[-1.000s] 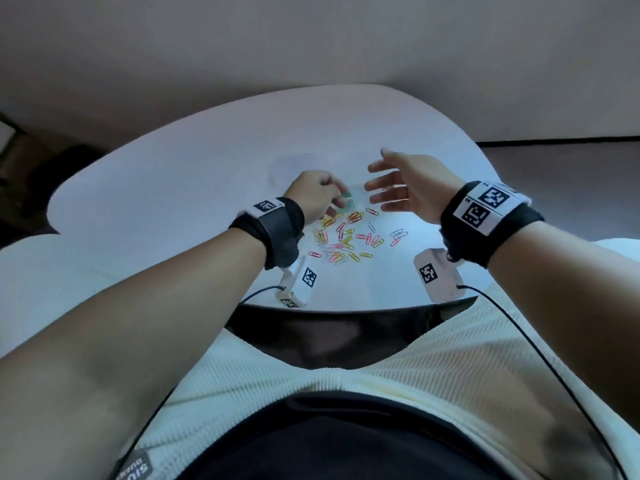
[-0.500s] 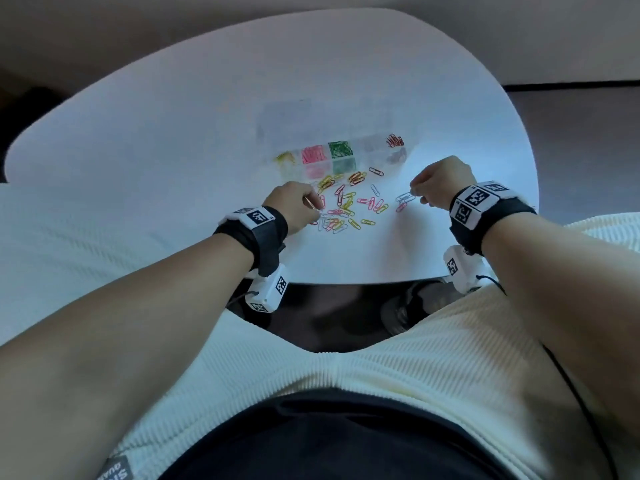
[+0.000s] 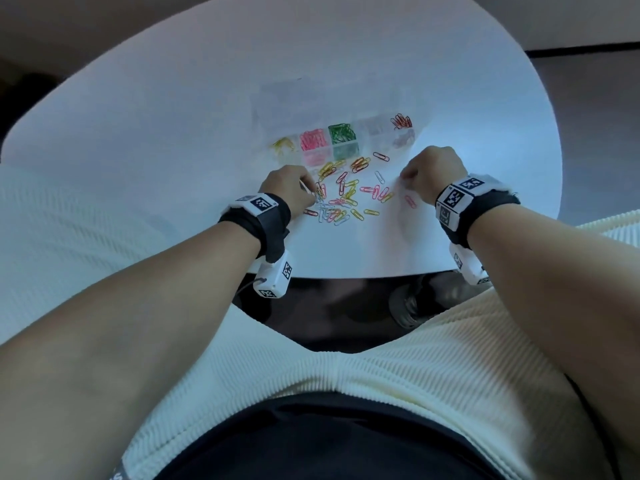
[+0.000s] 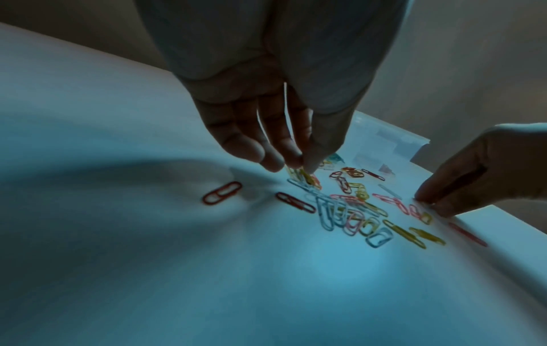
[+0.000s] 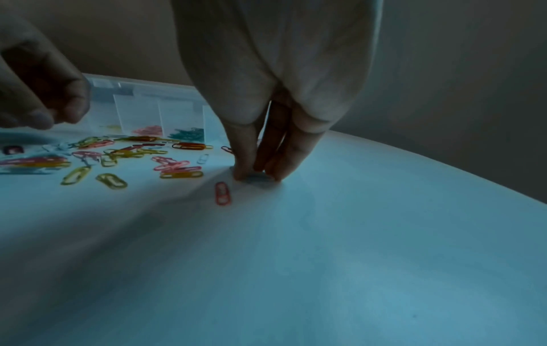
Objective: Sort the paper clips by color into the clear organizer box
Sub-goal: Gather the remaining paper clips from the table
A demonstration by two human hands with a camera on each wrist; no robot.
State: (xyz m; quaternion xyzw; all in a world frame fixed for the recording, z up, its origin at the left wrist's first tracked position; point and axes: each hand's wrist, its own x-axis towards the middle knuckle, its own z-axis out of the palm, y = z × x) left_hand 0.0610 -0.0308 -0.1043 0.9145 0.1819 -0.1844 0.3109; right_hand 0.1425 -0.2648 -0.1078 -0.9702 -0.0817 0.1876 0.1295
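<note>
A clear plastic organizer box (image 3: 349, 140) sits on the far side of the round white bench (image 3: 173, 133). Four of its compartments visibly hold sorted clips: yellow (image 3: 283, 146), pink (image 3: 313, 138), green (image 3: 341, 133) and dark red (image 3: 401, 121). Just in front of it lies a loose scatter of small coloured plastic-coated paper clips (image 3: 346, 199), too many and too overlapped to count, in yellow, pink, red, orange and pale blue.

The left hand (image 3: 287, 188) reaches down at the scatter's left edge, its fingers (image 4: 296, 154) pressed together at the tips on clips there. The right hand (image 3: 434, 173) is at the right edge, fingers (image 5: 245, 163) bunched tips-down on the bench; what they pinch cannot be told. One pink clip (image 5: 222, 193) lies just beside them.
</note>
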